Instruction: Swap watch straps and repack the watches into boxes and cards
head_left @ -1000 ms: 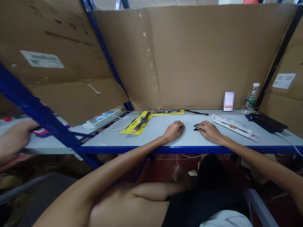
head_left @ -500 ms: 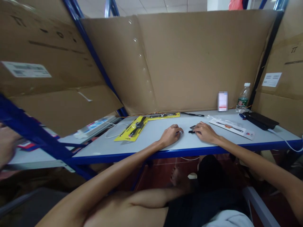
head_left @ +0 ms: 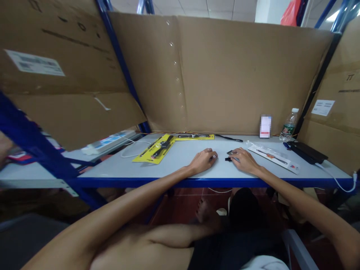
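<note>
My left hand (head_left: 203, 161) rests on the grey-white tabletop (head_left: 188, 153), fingers curled and closed. A small shiny bit shows at its fingertips, too small to name. To its right, my right hand (head_left: 244, 161) is closed over a small flat black piece (head_left: 227, 159), partly hidden under the fingers. A thin dark edge also shows at those fingertips. The two hands are a short gap apart. Right of my right hand lies a white card pack with a slim dark tool (head_left: 274, 158) in it.
Yellow-carded packs with black tools lie left (head_left: 154, 150) and at the back (head_left: 195, 137). A black strap (head_left: 229, 138) lies near the rear cardboard wall (head_left: 225, 75). A phone (head_left: 265, 126), a water bottle (head_left: 289, 125) and a black case (head_left: 308, 152) with a white cable stand right.
The camera view has tilted and shifted slightly. Both hands stay in nearly the same place on the table, and the black piece is still by my right fingers.
</note>
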Demonstrator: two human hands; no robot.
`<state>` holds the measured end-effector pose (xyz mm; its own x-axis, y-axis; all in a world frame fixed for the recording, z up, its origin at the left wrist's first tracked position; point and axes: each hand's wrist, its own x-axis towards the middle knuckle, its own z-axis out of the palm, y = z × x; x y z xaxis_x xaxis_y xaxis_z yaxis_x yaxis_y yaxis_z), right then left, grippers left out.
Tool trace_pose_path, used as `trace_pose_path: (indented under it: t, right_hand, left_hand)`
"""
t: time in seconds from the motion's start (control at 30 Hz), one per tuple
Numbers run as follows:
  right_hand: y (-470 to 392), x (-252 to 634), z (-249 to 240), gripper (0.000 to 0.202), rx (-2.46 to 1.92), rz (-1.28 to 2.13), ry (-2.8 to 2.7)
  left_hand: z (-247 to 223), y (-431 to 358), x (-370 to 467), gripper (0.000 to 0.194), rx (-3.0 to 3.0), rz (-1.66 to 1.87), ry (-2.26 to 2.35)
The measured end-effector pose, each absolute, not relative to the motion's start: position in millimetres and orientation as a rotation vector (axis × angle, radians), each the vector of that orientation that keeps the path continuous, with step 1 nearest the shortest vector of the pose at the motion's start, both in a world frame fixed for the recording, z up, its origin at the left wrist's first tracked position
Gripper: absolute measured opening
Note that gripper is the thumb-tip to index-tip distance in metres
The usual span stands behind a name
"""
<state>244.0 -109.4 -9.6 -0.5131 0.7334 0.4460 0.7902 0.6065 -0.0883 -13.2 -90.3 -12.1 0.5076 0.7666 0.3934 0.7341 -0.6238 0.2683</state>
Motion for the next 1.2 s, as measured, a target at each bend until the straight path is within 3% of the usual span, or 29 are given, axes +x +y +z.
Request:
trace_pose_path:
  t: [0.97,1.2]
  right_hand:
    - [-160,277,-9,0.026,-1.500,-0.257,-2.228]
    - [-162,279,-6,0.024,-1.301,-0.343,-2.091]
  left_hand:
    - [-19,-75,-23,0.032,2.601,0.744,1.427]
    - [-17,-74,-19,0.031,2.643,0.687,1.519]
